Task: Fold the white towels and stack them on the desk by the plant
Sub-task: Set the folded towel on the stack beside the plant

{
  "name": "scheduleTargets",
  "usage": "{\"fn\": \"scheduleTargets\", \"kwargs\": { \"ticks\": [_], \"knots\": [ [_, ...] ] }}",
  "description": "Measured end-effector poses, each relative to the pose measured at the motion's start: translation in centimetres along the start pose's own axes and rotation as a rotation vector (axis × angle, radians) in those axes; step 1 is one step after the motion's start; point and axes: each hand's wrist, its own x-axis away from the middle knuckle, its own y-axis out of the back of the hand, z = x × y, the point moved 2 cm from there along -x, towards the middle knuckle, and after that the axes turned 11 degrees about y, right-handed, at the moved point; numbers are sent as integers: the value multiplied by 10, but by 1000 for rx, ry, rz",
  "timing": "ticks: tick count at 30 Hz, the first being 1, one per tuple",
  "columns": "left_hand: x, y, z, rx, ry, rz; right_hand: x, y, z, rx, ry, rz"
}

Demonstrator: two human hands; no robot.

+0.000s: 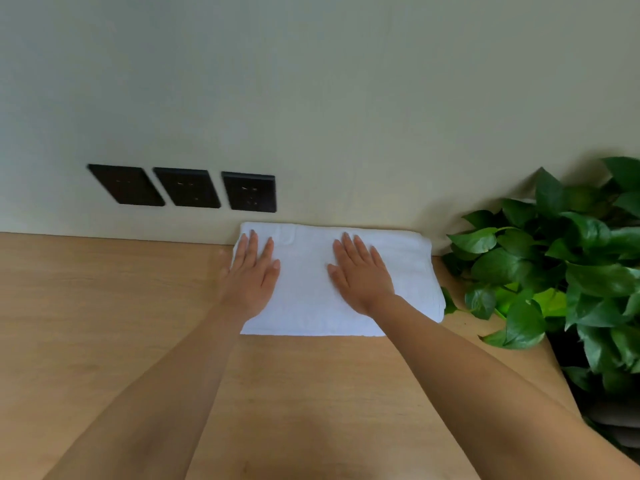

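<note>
1. Pressing flat on the folded white towel (311,289), my left hand (251,275) and right hand (360,275) both lie palm down with fingers straight, gripping nothing.
2. That towel sits on the wooden desk (104,323), its far edge against the wall (311,98).
3. Just right of it stands the leafy plant (554,265).
4. Three black sockets (187,188) sit on the wall, up left.

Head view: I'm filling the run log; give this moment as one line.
left hand: flat on white towel | right hand: flat on white towel | state: folded, on desk beside plant
</note>
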Motion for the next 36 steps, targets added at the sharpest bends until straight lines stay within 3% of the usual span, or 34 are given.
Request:
{"fn": "scheduleTargets", "kwargs": {
  "ticks": [6,13,22,28,36],
  "knots": [
    [45,26,39,14,245,74,18,38,35,60,174,-94],
    [131,67,98,193,397,-262,16,50,143,189,503,-86],
    [270,74,203,116,760,-340,48,28,316,168,820,8],
    [366,74,296,138,927,-364,87,2,435,168,883,73],
    [486,75,431,105,1014,-366,142,-48,598,231,941,156]
  ]
}}
